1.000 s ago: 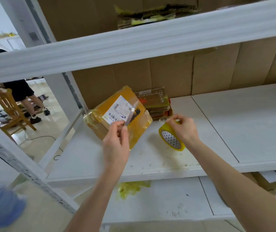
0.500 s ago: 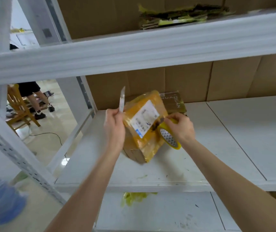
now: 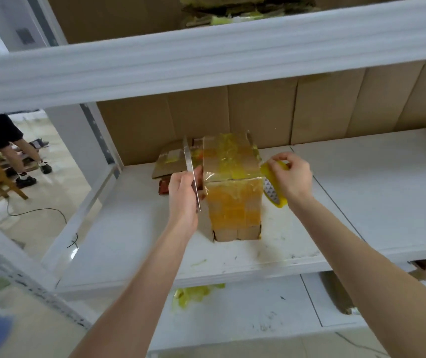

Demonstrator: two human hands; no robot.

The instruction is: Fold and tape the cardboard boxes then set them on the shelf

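1. Half a second ago the box (image 3: 232, 200) was tilted; now it stands upright on the shelf (image 3: 366, 197), toward the shelf's left end.
2. The left hand (image 3: 183, 195) is clamped on a thin blade (image 3: 189, 164), probably a knife, just beside the box's left side.
3. The right hand (image 3: 293, 177) pinches the yellow tape roll (image 3: 272, 191) at the box's upper right edge.

Taped cardboard box (image 3: 232, 192) standing on the white shelf (image 3: 361, 202).
Brown, upright, its top and front wrapped in wrinkled yellow tape, lowest strip bare. The yellow tape roll (image 3: 275, 189) touches its upper right edge, pinched in my right hand (image 3: 293, 177); tape seems to run from roll to box. My left hand (image 3: 183, 196) grips a thin blade (image 3: 189, 161) at its left side.
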